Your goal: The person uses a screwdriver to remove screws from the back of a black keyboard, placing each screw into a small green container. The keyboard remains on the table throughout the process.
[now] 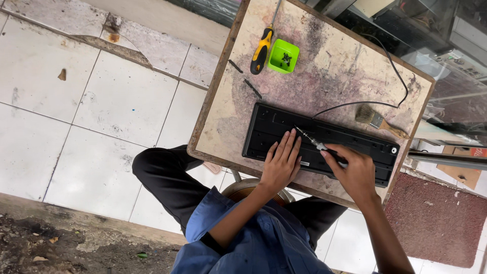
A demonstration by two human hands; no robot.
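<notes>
A black plastic keyboard (324, 139) lies face down on a worn, stained wooden table (335, 66). The left hand (280, 165) rests flat and open on its back, while the right hand (355, 170) is closed around a slim metal-tipped screwdriver (315, 142) touching the keyboard. A yellow-handled screwdriver (262, 49), a small green plastic tray (283, 56) and a wooden paintbrush (378, 121) lie nearby.

Matt black plastic keyboard (319, 142) lies on a rough, stained wooden table (329, 61); the green tray (283, 56) is glossy plastic.
</notes>
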